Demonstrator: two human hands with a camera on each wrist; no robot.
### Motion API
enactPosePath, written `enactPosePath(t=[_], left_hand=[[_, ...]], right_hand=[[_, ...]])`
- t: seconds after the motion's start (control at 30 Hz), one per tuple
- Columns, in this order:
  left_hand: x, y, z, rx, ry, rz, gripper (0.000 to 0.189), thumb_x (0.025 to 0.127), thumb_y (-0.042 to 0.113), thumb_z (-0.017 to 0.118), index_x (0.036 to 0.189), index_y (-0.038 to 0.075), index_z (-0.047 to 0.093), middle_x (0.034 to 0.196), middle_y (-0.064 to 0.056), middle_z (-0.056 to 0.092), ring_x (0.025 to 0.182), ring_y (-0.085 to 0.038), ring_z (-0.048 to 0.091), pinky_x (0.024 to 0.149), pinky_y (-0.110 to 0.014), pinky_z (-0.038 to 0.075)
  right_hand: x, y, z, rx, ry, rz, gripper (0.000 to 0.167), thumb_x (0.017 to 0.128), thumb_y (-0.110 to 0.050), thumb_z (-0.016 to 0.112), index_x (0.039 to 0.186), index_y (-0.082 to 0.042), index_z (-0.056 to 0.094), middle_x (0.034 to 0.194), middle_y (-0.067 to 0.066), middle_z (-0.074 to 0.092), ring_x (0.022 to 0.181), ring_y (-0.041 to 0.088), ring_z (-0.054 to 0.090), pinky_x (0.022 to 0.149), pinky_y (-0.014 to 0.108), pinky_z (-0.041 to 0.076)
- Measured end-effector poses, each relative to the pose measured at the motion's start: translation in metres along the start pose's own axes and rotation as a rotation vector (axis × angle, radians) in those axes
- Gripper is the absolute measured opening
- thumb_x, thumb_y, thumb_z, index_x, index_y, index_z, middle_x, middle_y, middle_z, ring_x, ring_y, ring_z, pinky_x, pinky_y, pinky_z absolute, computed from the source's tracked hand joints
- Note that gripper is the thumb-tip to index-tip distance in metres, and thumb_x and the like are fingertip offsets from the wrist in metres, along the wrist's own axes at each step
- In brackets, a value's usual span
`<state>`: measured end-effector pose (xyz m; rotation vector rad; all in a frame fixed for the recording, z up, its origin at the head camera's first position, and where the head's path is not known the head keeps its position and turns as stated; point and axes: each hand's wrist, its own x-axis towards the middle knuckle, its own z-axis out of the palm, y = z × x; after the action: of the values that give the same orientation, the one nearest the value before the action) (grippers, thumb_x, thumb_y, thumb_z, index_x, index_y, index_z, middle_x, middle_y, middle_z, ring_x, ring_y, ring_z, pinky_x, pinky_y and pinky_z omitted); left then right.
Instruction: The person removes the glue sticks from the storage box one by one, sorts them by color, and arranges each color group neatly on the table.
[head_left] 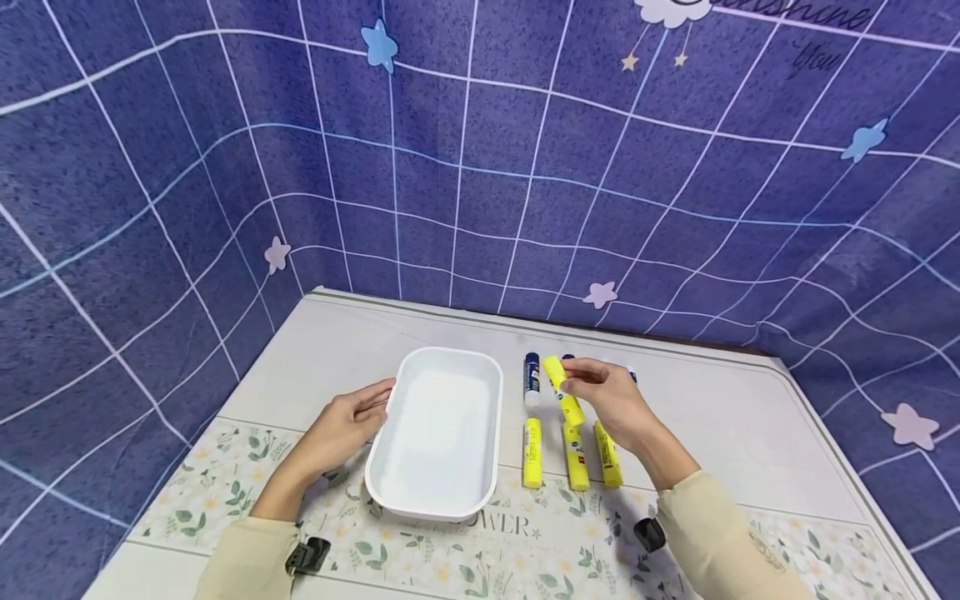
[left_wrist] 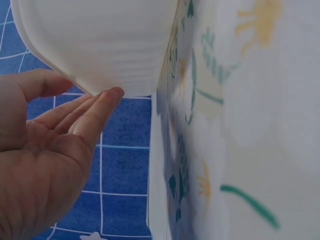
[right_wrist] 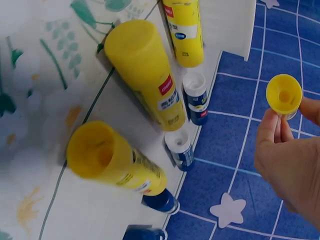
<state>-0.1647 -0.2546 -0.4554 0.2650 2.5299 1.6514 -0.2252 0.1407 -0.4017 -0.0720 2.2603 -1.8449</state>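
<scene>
My right hand [head_left: 611,400] pinches a yellow glue stick [head_left: 564,393] between thumb and fingers, tilted above the table. Its round end [right_wrist: 284,94] faces the right wrist camera. Below it lies a row of three yellow glue sticks [head_left: 532,454], roughly side by side. Behind them are several blue-and-white glue sticks [head_left: 532,379], partly hidden by the right hand in the head view. At the left, a white rectangular tray [head_left: 435,510] shows a bare inside. My left hand [head_left: 341,429] touches its left side with fairly straight fingers; in the left wrist view the fingertips [left_wrist: 116,93] meet the tray's outer edge.
The table [head_left: 330,333] carries a white cover with a floral band and lettering along the front. A purple-blue grid-patterned curtain with stars [head_left: 465,167] encloses the back and sides. Dark wrist devices [head_left: 307,556] sit at both sleeves.
</scene>
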Motion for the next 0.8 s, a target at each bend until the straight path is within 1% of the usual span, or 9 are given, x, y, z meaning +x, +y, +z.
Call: enactPosePath(t=[0.23, 0.4, 0.5, 0.63, 0.8], left_hand=[[0.000, -0.002, 0.000, -0.007, -0.004, -0.003, 0.054, 0.108, 0.012, 0.051, 0.159, 0.004, 0.038, 0.157, -0.021, 0.049, 0.144, -0.033, 0.051, 0.112, -0.026, 0.050], [0.000, -0.001, -0.001, 0.002, 0.000, -0.007, 0.054, 0.108, 0.012, 0.051, 0.159, 0.005, 0.038, 0.157, -0.021, 0.049, 0.144, -0.033, 0.051, 0.112, -0.027, 0.050], [0.000, 0.000, 0.000, 0.003, 0.001, -0.009, 0.054, 0.107, 0.012, 0.051, 0.159, 0.005, 0.038, 0.157, -0.021, 0.049, 0.143, -0.033, 0.052, 0.111, -0.028, 0.051], [0.001, -0.001, 0.000, -0.001, 0.001, -0.009, 0.054, 0.107, 0.011, 0.051, 0.159, 0.005, 0.038, 0.157, -0.022, 0.049, 0.144, -0.033, 0.052, 0.111, -0.027, 0.050], [0.001, -0.001, 0.001, -0.010, 0.003, -0.005, 0.054, 0.107, 0.011, 0.051, 0.159, 0.005, 0.039, 0.156, -0.022, 0.049, 0.144, -0.034, 0.051, 0.111, -0.027, 0.051]], right_hand=[[-0.007, 0.004, -0.016, 0.008, 0.079, 0.054, 0.043, 0.099, -0.004, 0.063, 0.141, 0.003, 0.058, 0.116, 0.001, 0.063, 0.103, 0.007, 0.061, 0.091, 0.017, 0.055], [-0.011, 0.009, -0.028, 0.071, 0.109, 0.054, 0.045, 0.099, -0.002, 0.062, 0.143, 0.008, 0.053, 0.112, -0.001, 0.062, 0.101, 0.005, 0.060, 0.088, 0.013, 0.056], [-0.015, 0.013, -0.034, 0.092, 0.123, 0.062, 0.047, 0.099, -0.002, 0.061, 0.144, 0.009, 0.050, 0.116, 0.001, 0.059, 0.101, 0.004, 0.060, 0.089, 0.012, 0.056], [-0.020, 0.016, -0.041, 0.090, 0.147, 0.090, 0.050, 0.101, -0.005, 0.061, 0.147, 0.008, 0.048, 0.128, 0.005, 0.054, 0.104, 0.003, 0.059, 0.090, 0.011, 0.055], [-0.027, 0.022, -0.051, 0.094, 0.180, 0.121, 0.054, 0.102, -0.008, 0.061, 0.151, 0.007, 0.044, 0.133, 0.007, 0.053, 0.105, 0.003, 0.057, 0.088, 0.013, 0.054]])
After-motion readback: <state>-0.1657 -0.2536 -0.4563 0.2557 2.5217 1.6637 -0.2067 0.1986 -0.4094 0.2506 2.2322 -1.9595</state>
